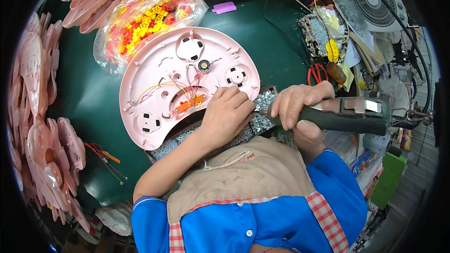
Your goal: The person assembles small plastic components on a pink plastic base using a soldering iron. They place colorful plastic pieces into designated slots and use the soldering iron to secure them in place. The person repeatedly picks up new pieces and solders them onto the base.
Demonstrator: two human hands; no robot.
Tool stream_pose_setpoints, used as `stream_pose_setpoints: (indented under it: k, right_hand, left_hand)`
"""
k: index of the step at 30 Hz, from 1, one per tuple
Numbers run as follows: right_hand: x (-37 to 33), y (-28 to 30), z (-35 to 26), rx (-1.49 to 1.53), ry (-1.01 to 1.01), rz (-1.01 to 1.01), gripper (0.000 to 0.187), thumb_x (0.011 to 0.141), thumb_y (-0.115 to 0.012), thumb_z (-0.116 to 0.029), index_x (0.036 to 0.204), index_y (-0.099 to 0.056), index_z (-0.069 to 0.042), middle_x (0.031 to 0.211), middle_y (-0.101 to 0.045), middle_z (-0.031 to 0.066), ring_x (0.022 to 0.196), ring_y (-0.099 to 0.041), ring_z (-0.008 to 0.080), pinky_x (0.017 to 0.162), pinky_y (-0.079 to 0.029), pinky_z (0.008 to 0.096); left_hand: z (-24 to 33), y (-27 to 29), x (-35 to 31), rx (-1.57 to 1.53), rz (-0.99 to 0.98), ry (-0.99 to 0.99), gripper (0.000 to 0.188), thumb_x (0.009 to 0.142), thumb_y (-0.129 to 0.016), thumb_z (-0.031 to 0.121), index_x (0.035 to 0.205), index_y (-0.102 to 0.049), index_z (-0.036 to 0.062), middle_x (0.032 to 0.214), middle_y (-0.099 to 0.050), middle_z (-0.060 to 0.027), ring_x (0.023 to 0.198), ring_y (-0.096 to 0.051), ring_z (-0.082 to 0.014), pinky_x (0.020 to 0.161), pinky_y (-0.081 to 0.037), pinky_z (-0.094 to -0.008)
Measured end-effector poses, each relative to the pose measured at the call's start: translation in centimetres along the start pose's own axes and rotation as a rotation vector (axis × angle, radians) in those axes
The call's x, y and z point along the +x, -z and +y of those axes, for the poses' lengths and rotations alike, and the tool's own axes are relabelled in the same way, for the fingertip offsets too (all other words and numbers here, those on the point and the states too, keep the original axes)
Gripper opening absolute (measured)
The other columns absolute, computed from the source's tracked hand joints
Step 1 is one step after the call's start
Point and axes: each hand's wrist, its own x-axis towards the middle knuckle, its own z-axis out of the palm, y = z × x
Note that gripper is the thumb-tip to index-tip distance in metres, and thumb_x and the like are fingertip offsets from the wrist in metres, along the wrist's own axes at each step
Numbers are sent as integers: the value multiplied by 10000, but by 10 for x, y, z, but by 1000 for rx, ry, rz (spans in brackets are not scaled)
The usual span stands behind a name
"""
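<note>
Pink plastic shell [164, 72]: lying inner side up at the center of the frame, curving around a notch that is facing the lower edge.
Orange circuit board [190, 104]: sitting inside the shell near the notch, trailing red and yellow wires [176, 83].
Round black part [204, 66]: sitting in the shell's upper middle.
White slotted discs [190, 49]: filling three round seats in the shell, at top, right and lower left.
Left hand [228, 112]: curling at the center of the frame, overlapping the right side of the notch, pointing fingertips toward the screwdriver tip; cannot tell whether gripping anything, with the fingertips largely hidden.
Right hand [300, 100]: closing firmly around the screwdriver, right of center.
Dark electric screwdriver [354, 117]: lying nearly level in the grip, pointing its tip leftward.
Small silver hardware [264, 105]: glinting below and right of the shell, partly behind the left hand.
Clear plastic bag [104, 47]: bulging with yellow and red pieces [150, 23], upper left.
Purple flat piece [224, 7]: lying on the green tabletop [93, 89], upper middle.
Stacked pink shells [40, 112]: crowding the left edge.
Red-handled tool [317, 74]: lying right of the shell.
White fan [375, 0]: standing at upper right.
</note>
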Motion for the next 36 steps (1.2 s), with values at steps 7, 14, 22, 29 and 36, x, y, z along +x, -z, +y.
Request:
stream_pose_setpoints:
  k: [7, 14, 22, 29, 36]
  right_hand:
    - [9, 4, -11, 68, 79, -20, 461, 909, -781, -165, 1232, -453, -144, 745, -659, 51, 658, -648, 200, 733, -583, 427]
    - [19, -10, -6, 70, 100, 21, 452, 926, -752, -175, 1253, -442, -146, 767, -652, 67, 697, -643, 199, 753, -576, 436]
    - [37, -32, 2, 135, 95, 86, 459, 943, -722, -174, 1297, -431, -148, 780, -609, 64, 667, -572, 203, 764, -544, 440]
    - [78, -47, 69, -147, 242, 84, 419, 917, -579, -32, 1299, -416, -87, 745, -582, 91, 640, -555, 191, 768, -562, 448]
    - [85, -48, 106, -241, 142, 94, 407, 887, -586, 0, 1243, -391, -39, 712, -574, 104, 646, -575, 190, 783, -573, 450]
  left_hand:
    - [-3, 7, 1, -139, 106, 63, 232, 768, -860, 143, 897, -688, 56, 819, -618, -63, 796, -585, -267, 735, -434, -397]
    - [0, 10, -4, -194, 310, 134, 252, 708, -900, 86, 858, -701, 47, 769, -627, -68, 721, -582, -255, 655, -447, -376]
    - [-11, 37, -5, 69, 461, -60, 277, 668, -905, 57, 864, -712, 23, 760, -643, -69, 688, -588, -249, 623, -456, -357]
    - [-43, 72, -4, 246, 330, 228, 465, 709, -908, 277, 1059, -722, 36, 1106, -673, -116, 991, -618, -316, 858, -505, -439]
    - [-59, 74, -19, 227, 125, 371, 487, 748, -879, 349, 1070, -731, 15, 1198, -619, -143, 1137, -572, -347, 971, -485, -452]
